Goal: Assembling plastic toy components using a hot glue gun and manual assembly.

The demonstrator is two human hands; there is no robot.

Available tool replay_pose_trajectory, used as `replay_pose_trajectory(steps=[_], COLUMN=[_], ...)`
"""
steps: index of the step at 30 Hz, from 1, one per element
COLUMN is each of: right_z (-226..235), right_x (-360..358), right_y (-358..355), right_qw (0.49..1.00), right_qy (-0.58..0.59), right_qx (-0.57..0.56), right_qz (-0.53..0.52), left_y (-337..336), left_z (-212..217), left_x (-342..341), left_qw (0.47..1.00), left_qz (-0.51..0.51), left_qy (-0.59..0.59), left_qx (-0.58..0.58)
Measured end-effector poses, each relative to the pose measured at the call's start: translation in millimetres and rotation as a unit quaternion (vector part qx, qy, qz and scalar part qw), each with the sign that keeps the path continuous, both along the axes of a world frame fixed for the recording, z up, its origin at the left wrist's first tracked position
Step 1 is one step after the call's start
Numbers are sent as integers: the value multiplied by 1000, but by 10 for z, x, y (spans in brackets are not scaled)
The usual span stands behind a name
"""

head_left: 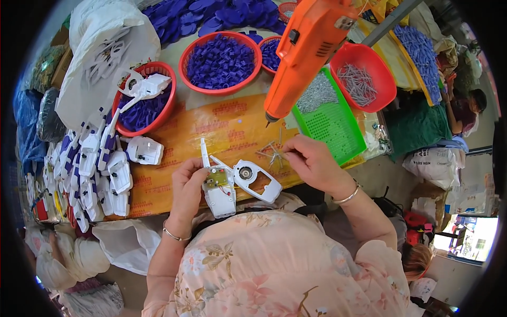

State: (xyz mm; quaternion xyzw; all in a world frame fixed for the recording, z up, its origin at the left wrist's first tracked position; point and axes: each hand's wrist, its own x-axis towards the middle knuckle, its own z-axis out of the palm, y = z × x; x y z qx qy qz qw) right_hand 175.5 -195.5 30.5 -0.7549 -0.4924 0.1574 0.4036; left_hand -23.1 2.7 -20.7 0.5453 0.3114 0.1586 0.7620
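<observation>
My left hand (186,185) is closed on the edge of a white plastic housing half (222,205) with a green circuit board (213,178) inside it. Beside it, close to my body, lies a matching white half (268,189) with a round dark part (245,173) set in it. My right hand (312,162) is on the right, thumb and fingers pinched together at a small loose pile of thin grey pins (272,154). A pin appears to be between the fingertips. An orange power screwdriver (306,58) hangs tip down above the table, touched by neither hand.
Red baskets of purple parts (221,61) stand at the back. A green tray (343,132) and a red basin (383,79) hold small metal pieces at right. White-and-purple assemblies (97,169) are heaped at left, near a white sack (79,100). Another person (465,111) is at far right.
</observation>
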Motion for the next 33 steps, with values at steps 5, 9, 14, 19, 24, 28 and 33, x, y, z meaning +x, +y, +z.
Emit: replay_pose_trajectory(steps=[5,9,14,19,24,28,33], right_z=[-4,-35,-35,-271,-416,-376,-350], right_x=[69,153,149,170,218,257,246], right_y=[-14,-31,28,308,484,453,434], right_qw=[994,999,985,973,972,982,977], right_qy=[92,-39,-169,-207,-157,-133,-164], right_qx=[22,22,-36,-92,-141,-91,-104], right_qz=[-45,-19,-6,-50,-105,-97,-82], left_y=[94,147,127,61,40,40,61], left_z=[-65,-70,-43,50,9,10,25], left_x=[-40,-40,-40,5,24,26,41], left_qw=[999,998,998,998,998,999,999], left_qz=[33,40,34,15,8,16,4], left_qy=[23,21,28,34,29,15,40], left_qx=[34,38,43,41,47,36,27])
